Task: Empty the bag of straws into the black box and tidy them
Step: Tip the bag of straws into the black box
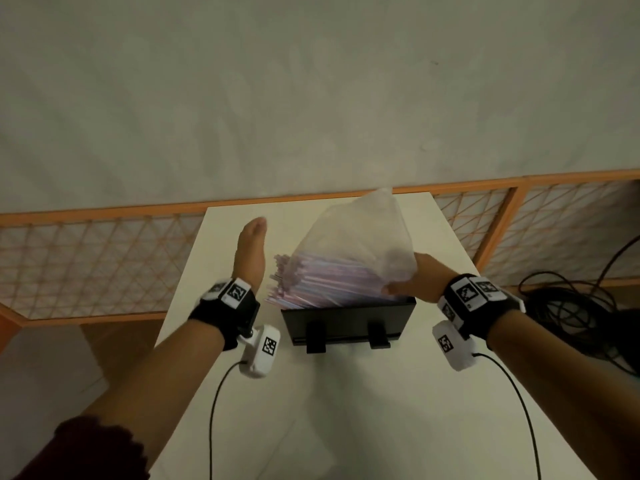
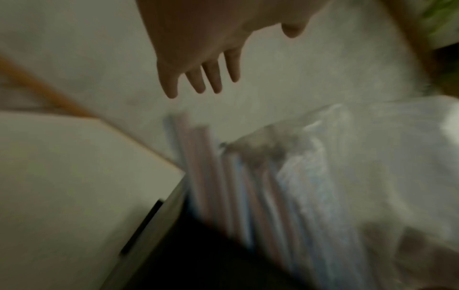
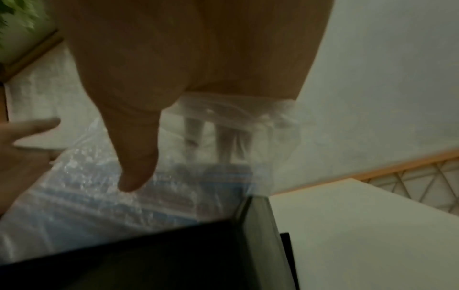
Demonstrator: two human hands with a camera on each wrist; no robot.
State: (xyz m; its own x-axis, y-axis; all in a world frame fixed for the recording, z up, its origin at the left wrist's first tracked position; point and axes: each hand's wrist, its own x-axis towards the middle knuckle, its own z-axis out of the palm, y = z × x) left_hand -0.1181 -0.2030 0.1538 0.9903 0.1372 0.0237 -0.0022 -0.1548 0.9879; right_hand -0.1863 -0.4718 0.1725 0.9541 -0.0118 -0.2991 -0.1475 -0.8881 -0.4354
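Observation:
A clear plastic bag (image 1: 360,233) full of pink and blue straws (image 1: 311,282) lies tilted over the black box (image 1: 346,320) on the white table, its mouth to the left with straw ends sticking out. My right hand (image 1: 412,282) grips the bag's right end, thumb on top (image 3: 134,176) and fingers showing through the plastic (image 3: 231,141). My left hand (image 1: 251,251) hovers left of the straw ends with its fingers (image 2: 198,82) straight and spread, holding nothing. The straws (image 2: 248,186) slant down into the box (image 2: 198,255).
The white table (image 1: 346,410) is narrow, its far edge against an orange lattice fence (image 1: 86,258) and a pale wall. Black cables (image 1: 571,306) lie on the floor to the right. Wrist camera leads trail over the near tabletop.

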